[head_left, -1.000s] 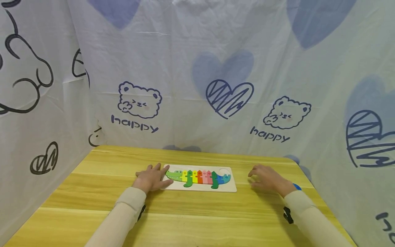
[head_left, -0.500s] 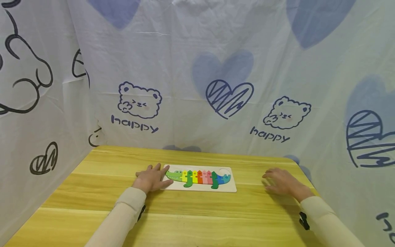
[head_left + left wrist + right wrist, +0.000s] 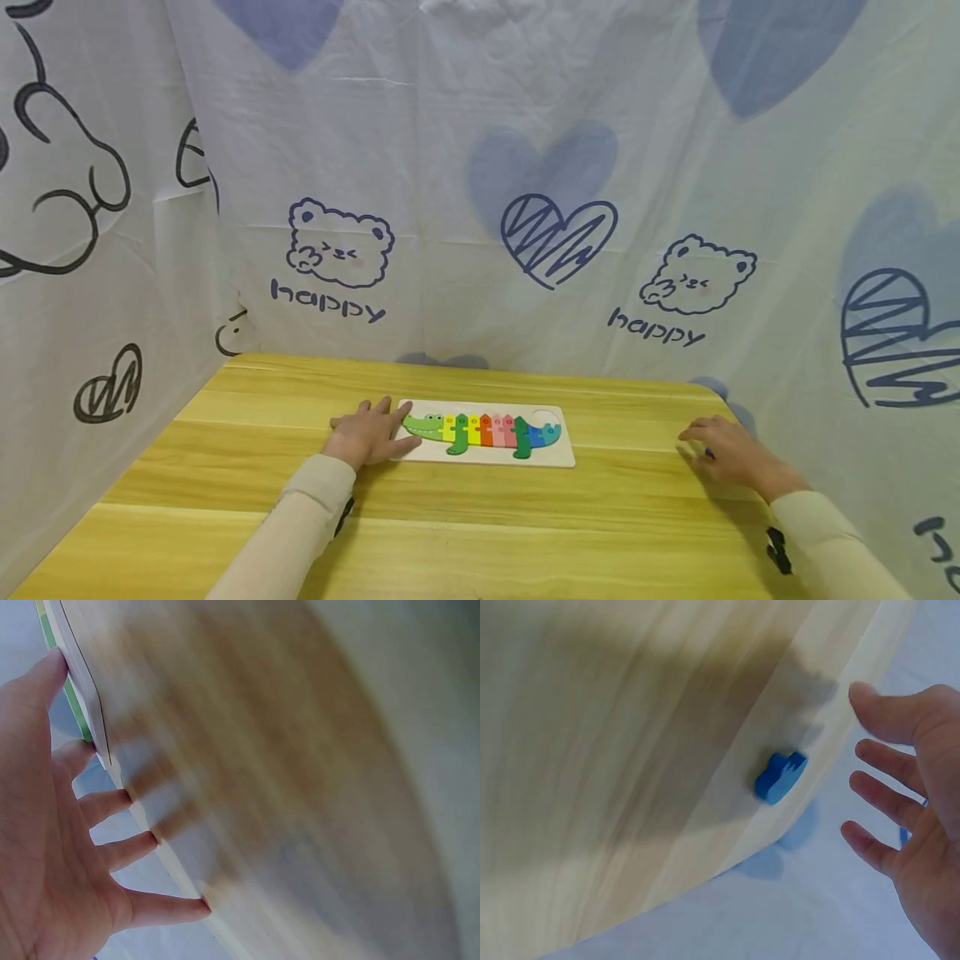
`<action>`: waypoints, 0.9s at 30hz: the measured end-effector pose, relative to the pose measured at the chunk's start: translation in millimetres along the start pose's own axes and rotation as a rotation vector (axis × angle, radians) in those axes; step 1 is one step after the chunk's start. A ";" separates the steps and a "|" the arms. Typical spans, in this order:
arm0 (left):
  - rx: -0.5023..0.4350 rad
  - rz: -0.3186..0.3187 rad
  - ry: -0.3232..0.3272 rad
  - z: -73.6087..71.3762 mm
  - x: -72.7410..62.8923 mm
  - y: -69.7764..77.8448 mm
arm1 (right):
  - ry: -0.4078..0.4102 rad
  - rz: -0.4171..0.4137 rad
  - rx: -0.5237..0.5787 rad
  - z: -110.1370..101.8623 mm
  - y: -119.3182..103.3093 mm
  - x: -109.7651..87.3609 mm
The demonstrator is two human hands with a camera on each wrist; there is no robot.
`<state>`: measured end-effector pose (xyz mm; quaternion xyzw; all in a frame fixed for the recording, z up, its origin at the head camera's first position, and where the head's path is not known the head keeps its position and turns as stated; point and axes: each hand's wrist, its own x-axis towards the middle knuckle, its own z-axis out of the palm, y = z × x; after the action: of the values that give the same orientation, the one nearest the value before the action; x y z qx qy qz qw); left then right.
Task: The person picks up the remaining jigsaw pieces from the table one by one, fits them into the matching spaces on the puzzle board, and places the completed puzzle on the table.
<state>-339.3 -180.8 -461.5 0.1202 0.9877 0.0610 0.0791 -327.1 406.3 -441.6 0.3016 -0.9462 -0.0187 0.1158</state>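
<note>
A white puzzle board (image 3: 480, 458) lies on the table, bearing a crocodile of bright jigsaw pieces (image 3: 474, 432). A curved recess (image 3: 551, 414) shows bare at the tail's tip. My left hand (image 3: 367, 435) rests at the board's left end with fingers spread; in the left wrist view its thumb and index finger (image 3: 75, 754) touch the board's edge. Over at the right of the table, my right hand (image 3: 727, 450) hovers with relaxed, parted fingers and nothing in them. On the wood close to it lies a blue puzzle piece (image 3: 780, 778), mostly hidden behind the hand in the head view.
The wooden table (image 3: 465, 533) ends on the right just past my right hand. A printed white cloth (image 3: 450, 250) with hearts and bears hangs behind it and along both sides.
My right hand has moved to the right, away from the board, to beside the blue puzzle piece. The left hand and the board have stayed where they were.
</note>
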 end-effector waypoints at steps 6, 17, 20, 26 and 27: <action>-0.002 0.001 -0.002 -0.6 0.1 0.2 | -0.064 0.075 -0.040 1.3 10.6 -14.2; 0.003 0.006 0.001 0.0 0.5 0.0 | -0.179 0.186 -0.060 5.5 19.4 -22.6; 0.000 0.002 -0.002 -0.4 0.1 0.1 | -0.171 0.186 -0.071 7.9 21.6 -23.0; -0.006 -0.002 -0.007 -1.1 -0.4 0.5 | -0.163 0.192 -0.081 12.3 25.1 -22.2; -0.007 -0.002 -0.008 -1.0 -0.2 0.3 | -0.163 0.192 -0.083 13.3 25.3 -22.1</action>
<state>-339.2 -180.7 -460.5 0.1190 0.9873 0.0640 0.0836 -327.0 439.2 -456.5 0.2020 -0.9754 -0.0711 0.0523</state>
